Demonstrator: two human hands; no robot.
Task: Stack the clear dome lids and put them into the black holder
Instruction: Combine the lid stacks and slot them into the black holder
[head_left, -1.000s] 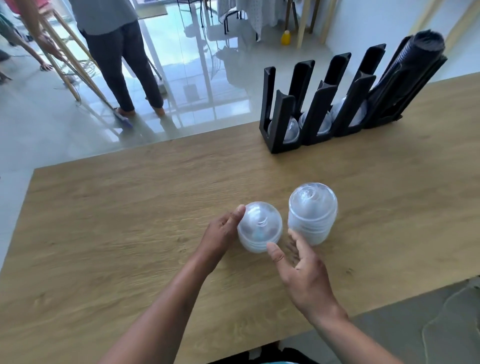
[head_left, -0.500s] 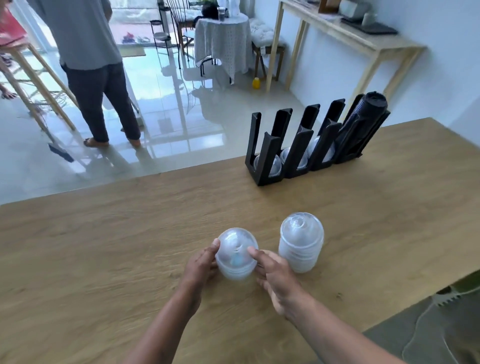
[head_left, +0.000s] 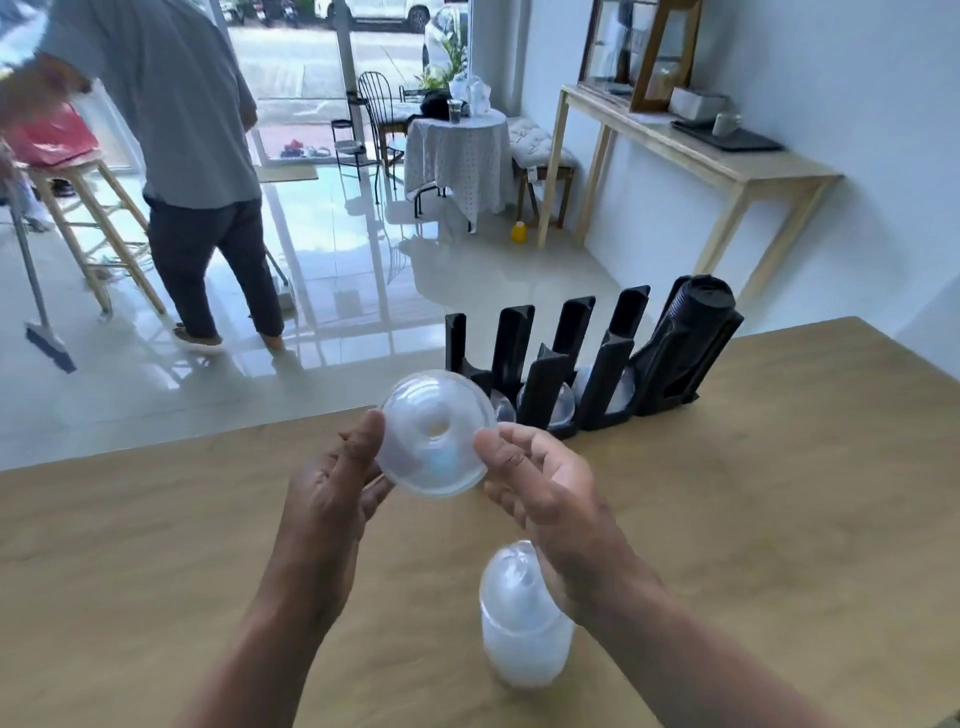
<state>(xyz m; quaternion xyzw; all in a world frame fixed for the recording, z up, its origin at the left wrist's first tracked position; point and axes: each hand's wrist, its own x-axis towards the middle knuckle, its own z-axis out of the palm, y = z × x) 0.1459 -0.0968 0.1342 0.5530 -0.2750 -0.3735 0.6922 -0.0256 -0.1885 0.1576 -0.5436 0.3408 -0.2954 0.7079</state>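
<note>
Grip: a small stack of lids (head_left: 435, 434) is pinched at opposite rims by the left hand (head_left: 332, 493) and right hand (head_left: 545, 493), fingers curled, above the table (head_left: 779, 519).
Axis: the stack's open side is turned toward the camera.
Holder (head_left: 597, 374): lies beyond the grip, slightly right; the right hand is judged nearer.
Second stack (head_left: 522, 618): stands below the right wrist.
Writing: none legible.

Wooden table (head_left: 779, 519) bearing lid stack (head_left: 519, 639), holder (head_left: 597, 374)
</note>
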